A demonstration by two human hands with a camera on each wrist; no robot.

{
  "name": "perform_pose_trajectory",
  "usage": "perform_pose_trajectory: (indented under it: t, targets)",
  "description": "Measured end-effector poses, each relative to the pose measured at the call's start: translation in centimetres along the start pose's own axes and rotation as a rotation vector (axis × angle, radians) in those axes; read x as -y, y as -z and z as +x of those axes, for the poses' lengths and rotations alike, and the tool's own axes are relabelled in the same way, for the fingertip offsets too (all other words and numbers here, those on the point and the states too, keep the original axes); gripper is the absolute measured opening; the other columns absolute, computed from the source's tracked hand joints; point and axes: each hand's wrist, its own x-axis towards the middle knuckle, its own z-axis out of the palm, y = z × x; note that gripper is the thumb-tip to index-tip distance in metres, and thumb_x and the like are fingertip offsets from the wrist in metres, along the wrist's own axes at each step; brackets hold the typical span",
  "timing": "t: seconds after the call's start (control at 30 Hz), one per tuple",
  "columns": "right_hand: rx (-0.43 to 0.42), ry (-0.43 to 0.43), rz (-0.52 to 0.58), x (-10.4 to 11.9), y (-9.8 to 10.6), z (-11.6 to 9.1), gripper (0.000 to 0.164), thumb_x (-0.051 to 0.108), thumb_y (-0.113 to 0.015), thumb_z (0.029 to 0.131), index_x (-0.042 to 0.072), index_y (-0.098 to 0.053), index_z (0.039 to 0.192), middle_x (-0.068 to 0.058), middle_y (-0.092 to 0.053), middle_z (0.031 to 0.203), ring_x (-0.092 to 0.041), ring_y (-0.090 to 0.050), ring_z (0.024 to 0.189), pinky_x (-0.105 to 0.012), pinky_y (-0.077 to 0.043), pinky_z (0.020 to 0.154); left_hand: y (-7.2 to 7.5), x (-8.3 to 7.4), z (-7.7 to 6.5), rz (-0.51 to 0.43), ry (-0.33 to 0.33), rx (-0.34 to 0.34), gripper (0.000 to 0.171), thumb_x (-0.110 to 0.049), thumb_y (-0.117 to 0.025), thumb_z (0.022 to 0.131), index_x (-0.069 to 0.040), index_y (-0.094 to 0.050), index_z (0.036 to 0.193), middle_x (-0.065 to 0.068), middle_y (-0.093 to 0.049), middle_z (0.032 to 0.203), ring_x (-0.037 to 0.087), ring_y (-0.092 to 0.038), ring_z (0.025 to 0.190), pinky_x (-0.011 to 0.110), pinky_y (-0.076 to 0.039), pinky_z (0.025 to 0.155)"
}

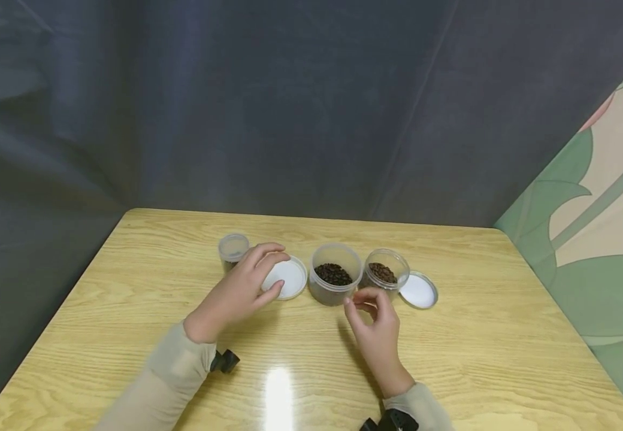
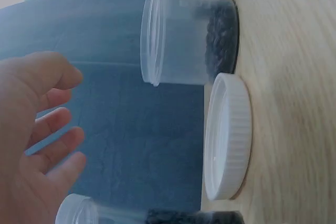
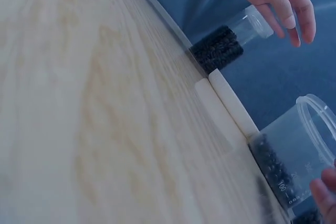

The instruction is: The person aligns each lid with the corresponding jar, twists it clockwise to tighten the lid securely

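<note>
My left hand (image 1: 238,293) hovers with relaxed, spread fingers over a white screw lid (image 1: 290,279), beside a small clear jar (image 1: 233,246) of dark beans. Fingers and lid stay apart in the left wrist view. In the middle stands an uncovered wide plastic tub (image 1: 336,293), partly filled with dark roasted beans (image 1: 333,274). My right hand (image 1: 377,335) is in front of the tub and a clear jar (image 1: 387,262) of browner beans. Its fingers bend loosely towards the thumb; nothing shows between them. Whether the fingertips touch the tub is unclear.
Right of the brown-bean jar lies another white lid (image 1: 419,290), inner side up. Everything stands on a wood-grain table (image 1: 495,347). A dark curtain (image 1: 301,108) hangs behind it, and a flower-patterned cloth (image 1: 602,257) borders the right side.
</note>
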Motion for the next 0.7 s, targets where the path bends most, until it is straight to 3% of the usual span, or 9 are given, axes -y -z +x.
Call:
perform_pose_trajectory:
  t: [0.2,0.3,0.43,0.7]
  targets:
    - [0.038,-0.308,-0.003,-0.2,-0.1,0.2,0.041,-0.001,-0.081,0.083,-0.008,-0.055,0.114,-0.022,-0.06,0.111,-0.029,-0.06,0.102,-0.029,-0.058,0.089,-1.2,0.1,-0.2,0.007,0.071,0.073,0.043,-0.015,-0.071,0.096,-0.003,-0.056,0.134,0.018,-0.048,0.141,0.037,-0.049,0.13,0.046,-0.05,0.101]
    - [0.078,-0.409,-0.025,-0.1,-0.3,0.3,0.051,0.003,-0.082,0.084,-0.006,-0.052,0.124,-0.022,-0.056,0.123,-0.034,-0.058,0.115,-0.035,-0.054,0.1,-1.7,0.2,-0.2,0.001,0.115,0.123,0.048,-0.016,-0.071,0.096,-0.003,-0.054,0.138,0.018,-0.047,0.143,0.038,-0.047,0.132,0.046,-0.05,0.103]
    - [0.118,-0.461,-0.061,0.2,-0.5,0.4,0.061,0.005,-0.082,0.084,-0.005,-0.05,0.134,-0.024,-0.055,0.133,-0.038,-0.055,0.126,-0.041,-0.047,0.108,-2.3,0.4,-0.3,-0.002,0.148,0.162,0.054,-0.018,-0.072,0.095,-0.001,-0.05,0.142,0.019,-0.045,0.146,0.038,-0.047,0.134,0.045,-0.049,0.104]
    - [0.179,-0.462,-0.103,-0.2,-1.0,0.3,0.078,0.01,-0.083,0.085,-0.005,-0.04,0.149,-0.028,-0.047,0.148,-0.04,-0.046,0.139,-0.046,-0.04,0.113,-3.8,1.1,-0.5,0.002,0.206,0.213,0.071,-0.022,-0.078,0.091,0.002,-0.044,0.148,0.025,-0.037,0.153,0.044,-0.035,0.143,0.051,-0.04,0.113]
